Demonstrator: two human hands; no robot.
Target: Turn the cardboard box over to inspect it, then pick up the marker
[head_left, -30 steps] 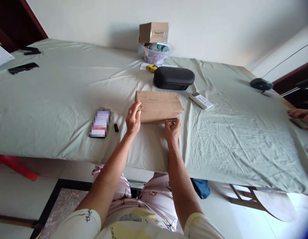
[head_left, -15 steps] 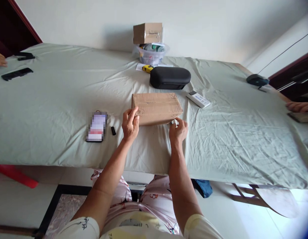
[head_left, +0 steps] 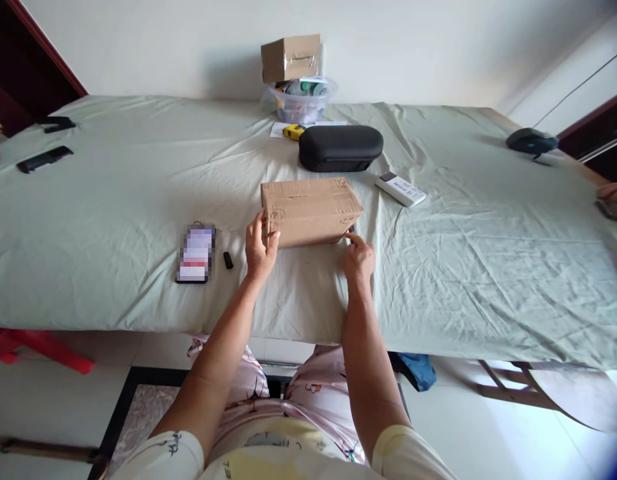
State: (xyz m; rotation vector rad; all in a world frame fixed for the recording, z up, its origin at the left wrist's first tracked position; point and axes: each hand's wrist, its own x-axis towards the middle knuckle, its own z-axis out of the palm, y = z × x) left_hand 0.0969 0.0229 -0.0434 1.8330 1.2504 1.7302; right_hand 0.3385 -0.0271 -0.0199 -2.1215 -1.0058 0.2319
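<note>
A brown cardboard box (head_left: pixel 311 210) lies flat on the pale green cloth of the table (head_left: pixel 113 200), right in front of me. My left hand (head_left: pixel 259 249) rests against the box's near left corner, thumb and fingers pressed on the cardboard. My right hand (head_left: pixel 359 257) is curled at the box's near right corner, pinching a small dark object that touches the box edge; I cannot make out what it is. A phone (head_left: pixel 196 253) and a small black cap (head_left: pixel 228 260) lie just left of my left hand.
Behind the box are a black oval case (head_left: pixel 340 147), a white remote (head_left: pixel 401 189), a yellow tape measure (head_left: pixel 292 131) and a plastic tub (head_left: pixel 299 103) with a small carton (head_left: pixel 290 58) on top. Other people's hands show at far right (head_left: pixel 613 192) and far left edges.
My right hand slid along the box's near edge to its right corner. My left hand shifted slightly lower on the left corner. The box stayed in place.
</note>
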